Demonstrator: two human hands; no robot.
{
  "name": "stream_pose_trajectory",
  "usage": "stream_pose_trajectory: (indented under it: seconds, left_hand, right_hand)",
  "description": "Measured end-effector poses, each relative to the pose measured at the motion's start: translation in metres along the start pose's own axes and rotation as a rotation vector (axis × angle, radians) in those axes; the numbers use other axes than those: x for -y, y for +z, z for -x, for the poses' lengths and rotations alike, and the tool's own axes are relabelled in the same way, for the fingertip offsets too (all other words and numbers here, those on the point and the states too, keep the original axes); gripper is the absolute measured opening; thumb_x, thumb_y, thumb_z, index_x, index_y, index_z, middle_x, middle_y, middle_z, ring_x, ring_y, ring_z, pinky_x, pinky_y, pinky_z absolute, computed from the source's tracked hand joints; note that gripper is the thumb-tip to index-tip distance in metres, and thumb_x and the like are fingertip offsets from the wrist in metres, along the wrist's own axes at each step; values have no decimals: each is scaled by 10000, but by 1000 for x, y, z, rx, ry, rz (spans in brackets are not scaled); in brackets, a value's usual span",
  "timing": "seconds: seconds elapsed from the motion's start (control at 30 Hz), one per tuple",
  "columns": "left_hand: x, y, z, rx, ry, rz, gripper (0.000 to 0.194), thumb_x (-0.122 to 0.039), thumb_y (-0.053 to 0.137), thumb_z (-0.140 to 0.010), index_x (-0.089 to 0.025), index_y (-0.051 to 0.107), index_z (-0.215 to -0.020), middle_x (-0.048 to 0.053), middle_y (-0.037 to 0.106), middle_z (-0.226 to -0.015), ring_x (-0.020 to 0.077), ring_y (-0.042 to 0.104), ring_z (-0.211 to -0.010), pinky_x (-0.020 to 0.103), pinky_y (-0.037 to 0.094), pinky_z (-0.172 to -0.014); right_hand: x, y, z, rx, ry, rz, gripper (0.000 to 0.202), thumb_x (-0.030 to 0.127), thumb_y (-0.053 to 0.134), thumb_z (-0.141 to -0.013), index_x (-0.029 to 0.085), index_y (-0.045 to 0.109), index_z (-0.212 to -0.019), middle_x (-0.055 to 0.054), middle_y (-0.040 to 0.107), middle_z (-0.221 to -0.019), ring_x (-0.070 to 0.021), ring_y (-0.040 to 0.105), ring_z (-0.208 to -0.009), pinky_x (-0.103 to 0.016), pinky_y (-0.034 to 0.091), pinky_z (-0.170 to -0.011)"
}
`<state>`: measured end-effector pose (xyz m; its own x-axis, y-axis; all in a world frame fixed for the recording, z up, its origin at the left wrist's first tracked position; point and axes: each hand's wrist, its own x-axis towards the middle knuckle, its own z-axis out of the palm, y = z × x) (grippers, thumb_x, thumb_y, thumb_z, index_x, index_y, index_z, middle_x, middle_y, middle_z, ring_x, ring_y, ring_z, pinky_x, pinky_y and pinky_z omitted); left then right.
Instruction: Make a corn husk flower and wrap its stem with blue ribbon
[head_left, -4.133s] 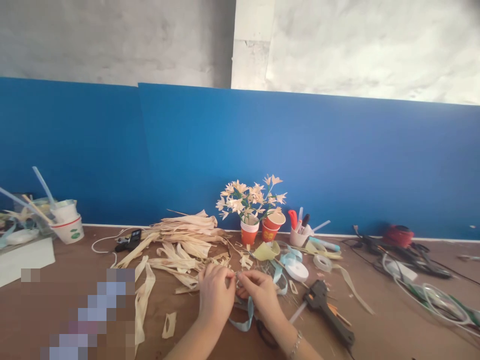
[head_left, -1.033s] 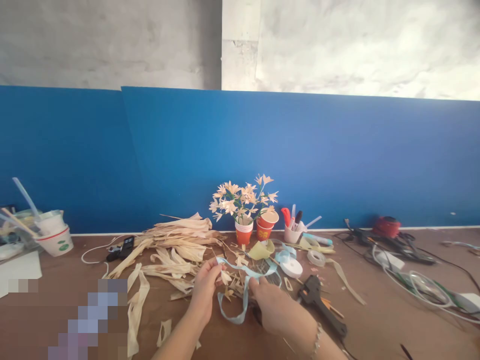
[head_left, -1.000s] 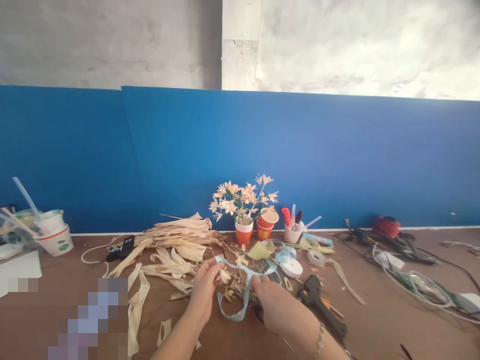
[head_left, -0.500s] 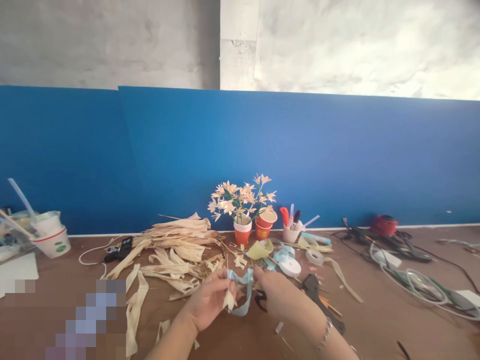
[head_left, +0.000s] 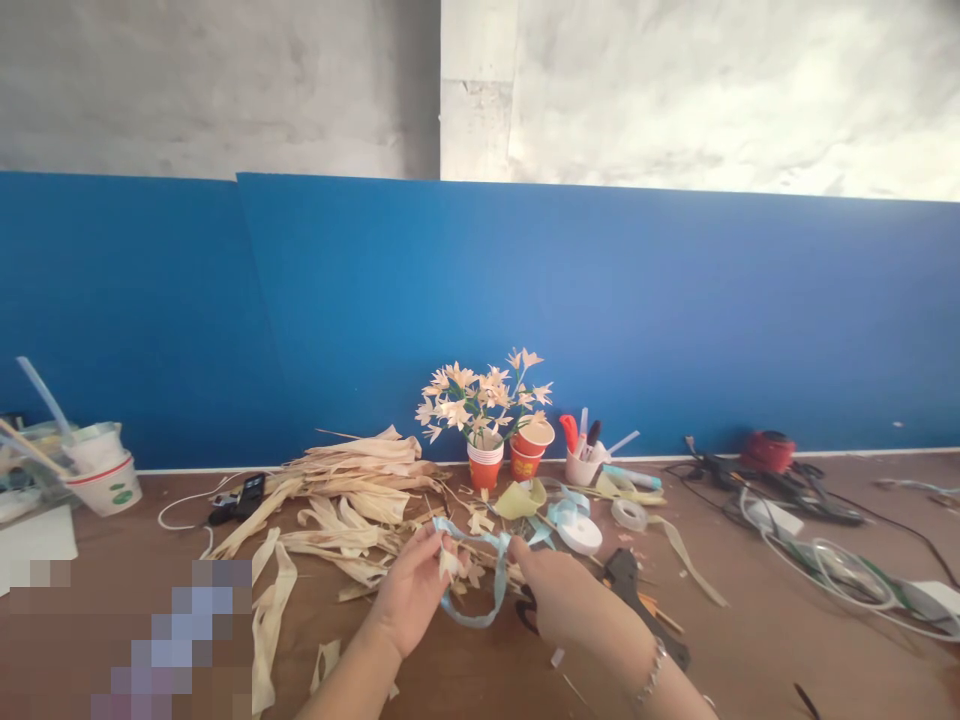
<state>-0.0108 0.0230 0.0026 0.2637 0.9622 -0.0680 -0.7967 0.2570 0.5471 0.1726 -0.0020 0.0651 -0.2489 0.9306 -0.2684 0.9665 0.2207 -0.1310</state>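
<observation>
My left hand [head_left: 415, 588] is closed around a small pale husk flower [head_left: 448, 563], its petals pointing down below the fingers. A light blue ribbon [head_left: 480, 621] runs from the flower in a hanging loop to my right hand [head_left: 547, 582]. The thumb and finger of that hand pinch the ribbon's other end. Just below the right hand shows a black loop [head_left: 528, 611], perhaps a scissors handle; whether it is held I cannot tell. Behind the hands, finished husk flowers [head_left: 487, 390] on green stems stand in an orange and white paper cup [head_left: 485, 466].
Dried husks [head_left: 352, 480] are heaped at the left. A white tape roll [head_left: 580, 535] lies right of centre, near a white cup of pens [head_left: 582, 466]. A black glue gun [head_left: 630, 590] rests beside my right forearm. Cables [head_left: 840, 575] spread at the right.
My left hand has moved slightly up and left with the flower, which has turned. The blue ribbon's loop has widened between the hands. My right hand has barely moved.
</observation>
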Motion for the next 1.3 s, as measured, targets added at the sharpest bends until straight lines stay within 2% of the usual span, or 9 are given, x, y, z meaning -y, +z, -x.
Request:
stream_pose_trajectory:
  seconds: [0.1,0.23,0.37,0.5,0.67,0.8,0.9,1.13,1.3]
  left_hand:
    - [-2,-3,-4,-65,48,26,85,-89,685,-692,-146,631,-724,-19,607,-676,94,577,-655,307,496,-774]
    - [-1,-3,-6,-88,69,12,74,-97,686,-700,-139,628,-720,-4,617,-689,100,586,-629,263,519,-664]
    - [1,0,-2,-92,1,20,104,-68,678,-698,-144,632,-752,12,635,-713,118,607,-669,324,535,-734]
    - [2,3,4,24,-103,-9,86,-76,666,-716,-140,627,-757,10,628,-667,110,596,-635,387,520,-802]
    - [1,1,2,5,-86,7,96,-84,679,-707,-144,626,-761,6,631,-664,110,597,-641,379,516,-800]
    - [0,-2,-3,-66,-31,11,125,-83,701,-684,-146,629,-766,7,639,-700,110,600,-653,296,520,-707]
    - [0,-3,-4,-72,12,-23,122,-100,715,-677,-145,626,-747,-9,621,-684,87,575,-615,218,486,-604]
    - [1,-4,-8,-113,81,-172,166,-178,773,-614,-126,638,-695,-31,549,-581,53,477,-512,164,370,-469]
    - [3,-6,-10,-117,88,-201,205,-218,785,-596,-119,642,-705,-31,540,-581,47,463,-517,154,323,-449]
  right_hand:
    - [-14,-4,8,17,-74,-126,445,144,570,-628,182,487,-1064,-81,631,-867,-228,596,-750,-240,279,-510]
    - [-30,-8,13,-32,-48,-192,398,219,625,-558,205,511,-939,-9,567,-747,-161,524,-630,-221,251,-482]
    - [-32,-4,4,-84,-33,-180,466,156,612,-541,207,509,-993,-4,549,-724,-148,500,-606,-223,248,-487]
    - [-30,5,-5,-37,-14,-152,533,84,590,-517,175,511,-1037,-18,556,-709,-143,492,-575,-224,251,-482]
    - [-33,8,-8,-99,-77,-212,455,120,590,-546,199,551,-992,-6,558,-701,-127,477,-554,-217,243,-469]
    - [-37,1,-1,-138,-109,-196,437,103,558,-524,230,612,-938,7,571,-671,-130,476,-564,-222,251,-486]
    - [-40,-10,9,-85,-44,-191,477,100,548,-494,244,642,-938,-7,606,-713,-142,499,-582,-225,278,-494]
    - [-57,-27,28,-67,77,-110,286,112,526,-469,243,685,-667,-2,618,-639,-151,505,-576,-225,293,-473]
    - [-86,-33,34,29,-31,-259,296,170,569,-546,250,725,-784,3,639,-683,-139,518,-601,-212,316,-490]
